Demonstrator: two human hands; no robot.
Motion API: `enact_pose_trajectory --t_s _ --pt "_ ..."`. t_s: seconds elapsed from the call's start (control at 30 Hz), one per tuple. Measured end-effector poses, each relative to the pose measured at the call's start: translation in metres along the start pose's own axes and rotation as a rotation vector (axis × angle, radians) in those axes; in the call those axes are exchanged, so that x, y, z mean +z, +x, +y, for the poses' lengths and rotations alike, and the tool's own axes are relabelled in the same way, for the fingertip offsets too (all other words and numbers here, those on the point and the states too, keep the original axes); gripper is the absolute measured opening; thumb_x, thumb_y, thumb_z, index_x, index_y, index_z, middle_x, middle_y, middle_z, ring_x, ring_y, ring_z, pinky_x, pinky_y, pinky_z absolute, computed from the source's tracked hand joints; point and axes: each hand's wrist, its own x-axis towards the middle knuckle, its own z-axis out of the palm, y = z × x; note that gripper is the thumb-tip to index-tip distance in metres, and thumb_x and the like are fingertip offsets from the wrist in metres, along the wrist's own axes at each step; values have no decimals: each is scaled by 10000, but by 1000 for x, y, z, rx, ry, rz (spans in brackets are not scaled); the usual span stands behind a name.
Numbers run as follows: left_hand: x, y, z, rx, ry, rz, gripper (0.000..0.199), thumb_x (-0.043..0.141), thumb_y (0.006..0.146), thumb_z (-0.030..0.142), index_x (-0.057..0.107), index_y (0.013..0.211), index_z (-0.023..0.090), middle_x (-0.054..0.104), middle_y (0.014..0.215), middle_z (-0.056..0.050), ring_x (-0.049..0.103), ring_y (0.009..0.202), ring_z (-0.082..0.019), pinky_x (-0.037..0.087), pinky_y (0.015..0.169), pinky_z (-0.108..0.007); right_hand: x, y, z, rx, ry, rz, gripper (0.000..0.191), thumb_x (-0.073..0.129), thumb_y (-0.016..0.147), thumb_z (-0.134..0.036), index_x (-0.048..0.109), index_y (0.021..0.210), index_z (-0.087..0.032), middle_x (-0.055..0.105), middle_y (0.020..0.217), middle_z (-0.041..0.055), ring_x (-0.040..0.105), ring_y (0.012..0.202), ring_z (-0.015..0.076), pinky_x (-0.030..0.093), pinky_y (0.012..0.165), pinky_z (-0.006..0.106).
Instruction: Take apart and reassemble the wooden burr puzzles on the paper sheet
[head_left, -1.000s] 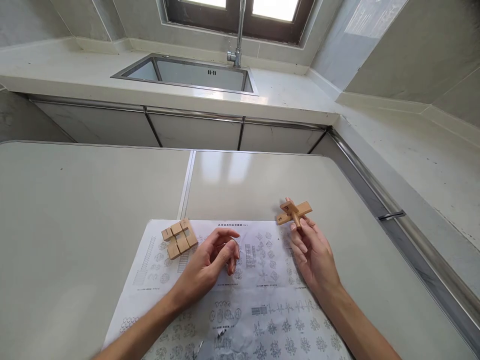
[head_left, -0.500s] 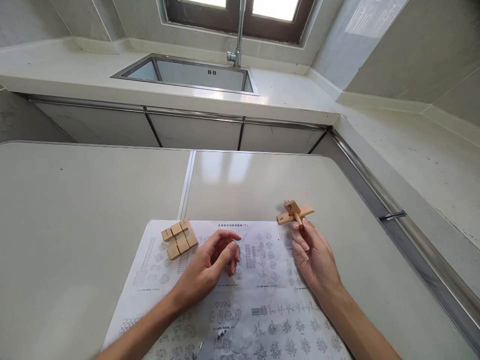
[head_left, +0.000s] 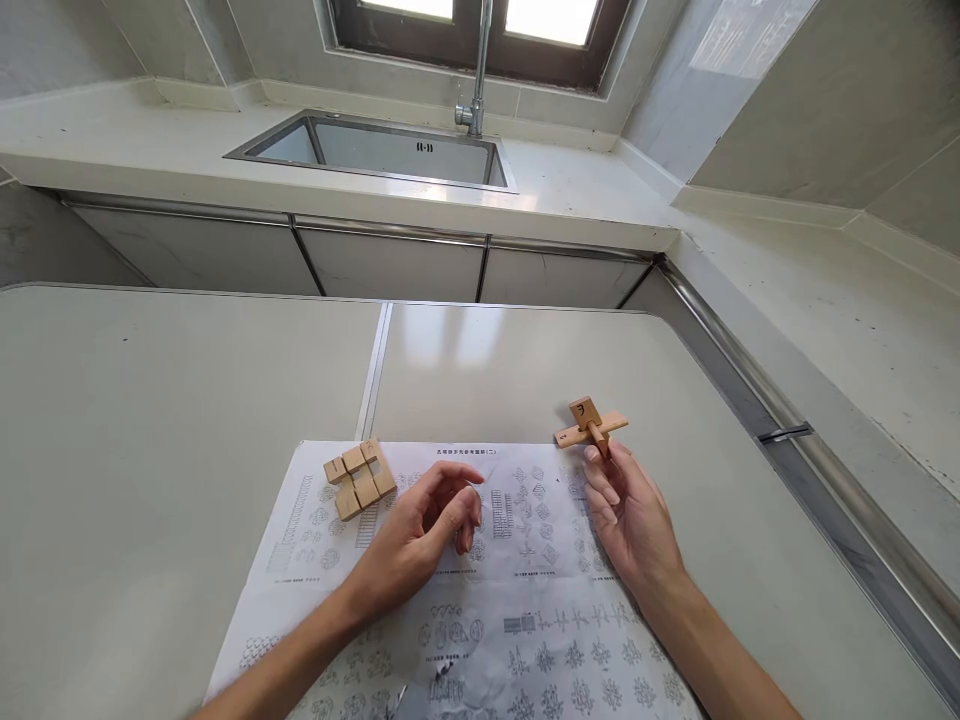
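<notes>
My right hand [head_left: 634, 510] pinches the near end of a small wooden burr puzzle [head_left: 596, 424] between thumb and fingertips. Its pieces cross one another: a long flat bar [head_left: 568, 436] lies sideways, an upright piece with a black mark [head_left: 585, 410] rises behind, and a stick points at my fingers. At the middle of the sheet, my left hand [head_left: 431, 520] rests with loosely bent fingers and a gap under the index finger; nothing shows in it. Beyond it to the left, several notched wooden blocks [head_left: 360, 478] lie together on the printed sheet [head_left: 487, 590].
The sheet carries rows of puzzle drawings and has a torn spot near its lower middle. It lies on a pale table [head_left: 150, 430] with a metal seam [head_left: 371, 370]. Behind stand a counter [head_left: 585, 160] with a sink [head_left: 397, 150] and a tap [head_left: 474, 110].
The marked upper piece of the wooden puzzle in my right hand has tilted up slightly, so its face shows more. My left hand and the other blocks stay in place.
</notes>
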Motion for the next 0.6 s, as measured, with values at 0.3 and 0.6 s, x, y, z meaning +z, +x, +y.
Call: enact_pose_trajectory --t_s 0.3,0.6 --pt "1 -1 3 -14 31 -3 321 533 1040 496 585 1164 205 609 874 -10 565 696 -133 516 724 -299 13 -25 10 -80 -222 -10 416 666 968 -545 472 785 -226 541 705 -60 318 391 33 275 317 179" --pt "3 -3 3 77 213 -49 260 508 1054 430 620 1073 196 610 806 -5 578 701 -140 485 668 -272 14 -37 30 -159 -582 -373 428 642 997 -515 409 763 -242 538 593 -57 420 445 74 336 439 216"
